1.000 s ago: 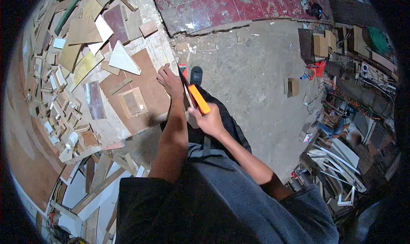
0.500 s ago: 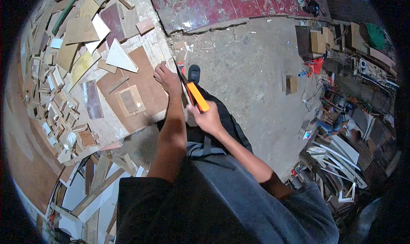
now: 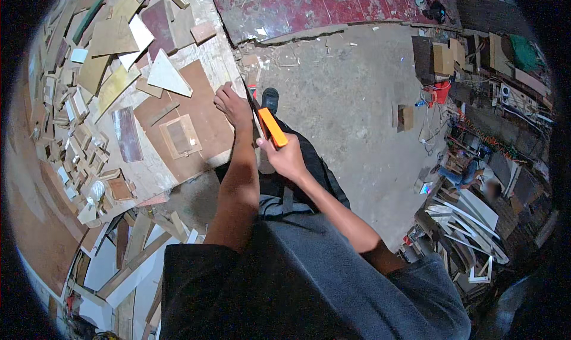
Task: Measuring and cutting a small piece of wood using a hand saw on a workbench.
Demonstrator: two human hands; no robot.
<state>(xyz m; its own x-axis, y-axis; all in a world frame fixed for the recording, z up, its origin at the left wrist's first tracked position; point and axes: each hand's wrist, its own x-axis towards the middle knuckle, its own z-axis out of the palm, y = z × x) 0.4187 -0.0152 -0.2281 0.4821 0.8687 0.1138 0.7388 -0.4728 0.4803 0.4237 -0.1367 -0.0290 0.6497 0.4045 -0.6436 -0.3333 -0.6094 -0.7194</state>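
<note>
My right hand grips the orange handle of a handsaw. Its dark, narrow blade runs away from me along the right edge of the workbench. My left hand rests at that edge, just left of the blade, with its fingers curled; what lies beneath them is hidden. A brown board lies flat beside the left hand. On it are a small rectangular wooden frame and a thin wood strip. A white triangular offcut overlaps the board's far edge.
Wood offcuts pile up over the bench's left side. Boards and strips lean below its near edge. To the right are a concrete floor, a cardboard box, a frame pile and another person. My shoe is beyond the saw.
The saw and my right hand have shifted slightly away from me along the bench edge. My left hand stays in nearly the same place.
</note>
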